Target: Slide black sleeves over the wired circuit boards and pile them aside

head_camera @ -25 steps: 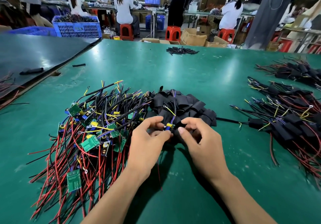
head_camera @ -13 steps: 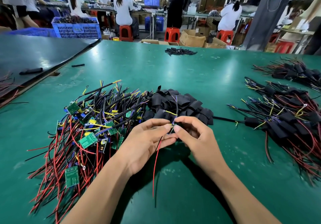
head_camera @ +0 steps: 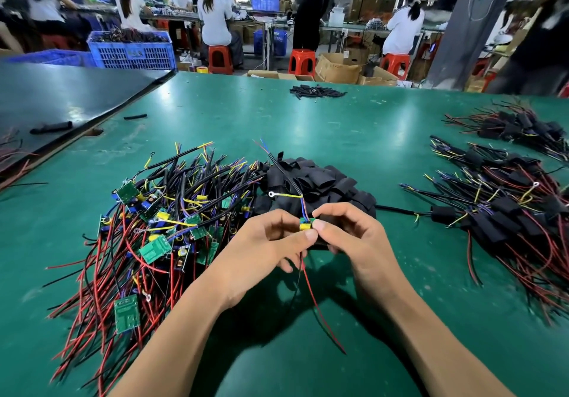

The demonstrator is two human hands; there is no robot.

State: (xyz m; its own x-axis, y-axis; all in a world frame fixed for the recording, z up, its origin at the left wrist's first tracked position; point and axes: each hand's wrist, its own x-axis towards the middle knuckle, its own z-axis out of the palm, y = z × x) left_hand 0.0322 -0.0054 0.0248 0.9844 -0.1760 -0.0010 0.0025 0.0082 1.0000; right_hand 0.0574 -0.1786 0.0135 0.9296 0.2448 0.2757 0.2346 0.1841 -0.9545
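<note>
While the fingers [head_camera: 309,236] of the left hand [head_camera: 264,245] and the right hand [head_camera: 357,239] pinch one small circuit board [head_camera: 306,224] between them above the green worktop [head_camera: 338,125], its red and black wires [head_camera: 311,289] dangle below. Just behind lies the heap of black sleeves [head_camera: 314,181]. Bare boards [head_camera: 154,230] pile to the left and sleeved boards [head_camera: 508,211] to the right.

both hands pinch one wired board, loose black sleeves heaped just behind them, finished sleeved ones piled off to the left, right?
Not quite: the head view shows the finished sleeved boards piled to the right; the pile on the left is bare boards. The left hand and right hand do pinch one wired board, with the loose sleeves heaped just behind.
</note>
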